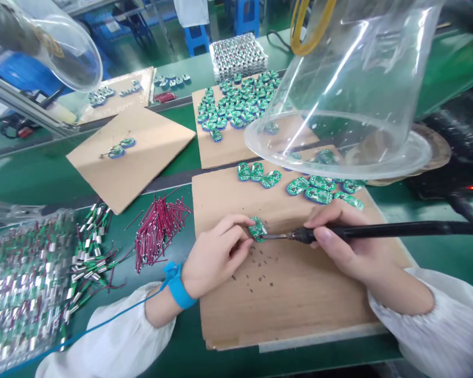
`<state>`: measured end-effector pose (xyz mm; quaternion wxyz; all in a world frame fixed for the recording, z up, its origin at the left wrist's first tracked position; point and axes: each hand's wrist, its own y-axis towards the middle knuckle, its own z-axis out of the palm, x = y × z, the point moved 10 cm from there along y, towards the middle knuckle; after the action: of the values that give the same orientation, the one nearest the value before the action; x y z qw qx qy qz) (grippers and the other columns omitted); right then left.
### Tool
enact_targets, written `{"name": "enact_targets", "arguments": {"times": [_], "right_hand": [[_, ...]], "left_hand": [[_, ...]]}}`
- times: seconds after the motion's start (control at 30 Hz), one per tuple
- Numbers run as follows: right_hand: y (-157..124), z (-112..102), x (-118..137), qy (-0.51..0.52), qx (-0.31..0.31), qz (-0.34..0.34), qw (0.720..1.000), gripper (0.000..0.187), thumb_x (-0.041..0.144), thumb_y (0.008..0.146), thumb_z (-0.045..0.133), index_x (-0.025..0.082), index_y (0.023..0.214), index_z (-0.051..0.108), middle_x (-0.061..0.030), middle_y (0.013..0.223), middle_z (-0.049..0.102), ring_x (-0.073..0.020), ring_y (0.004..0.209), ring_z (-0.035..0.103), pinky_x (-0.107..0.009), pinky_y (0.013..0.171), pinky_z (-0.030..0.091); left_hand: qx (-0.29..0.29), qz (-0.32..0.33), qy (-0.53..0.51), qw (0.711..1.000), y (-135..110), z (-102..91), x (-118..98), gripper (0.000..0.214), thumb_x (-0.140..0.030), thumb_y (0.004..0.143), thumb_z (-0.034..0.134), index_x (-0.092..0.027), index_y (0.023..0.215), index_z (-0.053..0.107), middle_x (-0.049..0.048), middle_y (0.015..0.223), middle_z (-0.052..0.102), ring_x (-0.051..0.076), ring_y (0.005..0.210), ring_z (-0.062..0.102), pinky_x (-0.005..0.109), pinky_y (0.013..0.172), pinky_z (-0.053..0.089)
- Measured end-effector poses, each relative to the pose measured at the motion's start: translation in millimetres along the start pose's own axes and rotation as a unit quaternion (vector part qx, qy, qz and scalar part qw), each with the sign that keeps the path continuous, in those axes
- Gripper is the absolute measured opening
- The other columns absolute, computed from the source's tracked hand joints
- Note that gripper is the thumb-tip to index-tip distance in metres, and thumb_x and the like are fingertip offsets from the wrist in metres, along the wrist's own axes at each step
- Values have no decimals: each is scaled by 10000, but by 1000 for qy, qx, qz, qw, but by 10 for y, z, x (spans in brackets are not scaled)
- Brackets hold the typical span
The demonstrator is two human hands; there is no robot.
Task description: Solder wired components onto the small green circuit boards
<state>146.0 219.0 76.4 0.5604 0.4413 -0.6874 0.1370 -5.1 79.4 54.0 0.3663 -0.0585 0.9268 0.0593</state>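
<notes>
Head view looks down on both hands over a cardboard (284,304) that lies on the green desk (31,173). The left hand (216,254) pinches a small green board (257,229) between thumb and fingers and holds it tilted, close over the cardboard. The right hand (349,247) is closed around a black iron (382,230) as around a pen; its metal tip touches the right edge of the board. The board is between the two hands. A blue strap (177,286) sits on the left wrist. Left of the left hand, a bundle of red wires (157,228) lies on the desk. Beyond the right hand, a row of boards (311,190) lies on the cardboard, partly under a clear hood (339,105).
</notes>
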Motion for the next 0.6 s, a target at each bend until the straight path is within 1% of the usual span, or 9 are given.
{"name": "enact_targets", "arguments": {"times": [0.2,0.37,0.6], "right_hand": [[-11,73,14,23,32,10,999,59,374,983,639,321,958,640,-29,734,639,-190,556,583,-373,470,456],[-1,84,21,14,32,7,999,61,373,990,635,321,958,637,-26,729,641,-187,560,596,-369,477,465],[-6,108,2,9,45,12,999,29,357,988,642,332,982,630,-20,737,639,-181,567,593,-361,475,446]], "left_hand": [[0,-4,-1,1000,13,1,-1,132,-188,999,564,-194,868,576,-2,1332,653,64,612,519,265,610,431],[1,-17,-2,1000,20,8,18,151,-189,1002,564,-189,850,565,-14,1329,655,53,591,497,259,607,434],[-2,-16,-5,1000,20,-4,14,157,-176,992,574,-186,836,561,-16,1320,664,51,591,502,254,603,424]]}}
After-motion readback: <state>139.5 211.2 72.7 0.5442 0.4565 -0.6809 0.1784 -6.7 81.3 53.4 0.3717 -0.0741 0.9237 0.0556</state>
